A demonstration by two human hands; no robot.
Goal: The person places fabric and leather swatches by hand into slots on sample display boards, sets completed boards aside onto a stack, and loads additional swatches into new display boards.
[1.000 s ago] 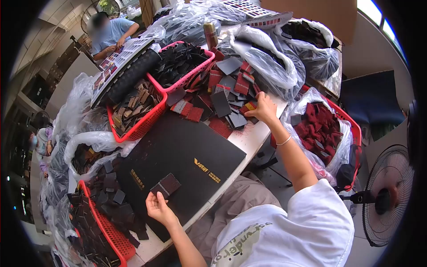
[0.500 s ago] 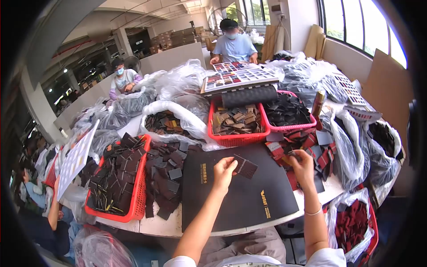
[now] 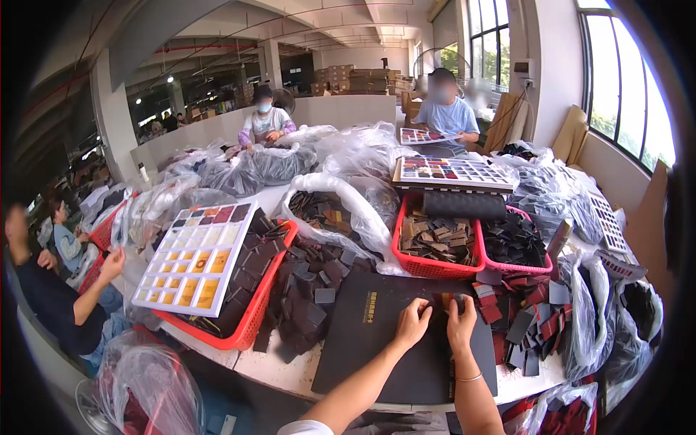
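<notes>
Over the black folder board (image 3: 355, 341) my two hands are close together. My left hand (image 3: 413, 322) has its fingers closed in a pinch, with a dark swatch partly visible between the hands. My right hand (image 3: 461, 322) is also pinched, on a small dark piece with an orange-brown part at its fingertips. To the right of the board lies a pile of red and grey swatches (image 3: 518, 330). Dark swatches (image 3: 308, 297) are heaped to its left.
A sample card (image 3: 196, 254) rests on a red basket (image 3: 254, 319) at left. Behind the board stand a red basket (image 3: 438, 267) and a pink basket (image 3: 518, 267). Plastic bags (image 3: 580, 312) are at right. Several people sit around the table.
The view has swung up and left. My right hand has left the red and grey pile and come beside my left hand. A sample card now lies over the left basket.
</notes>
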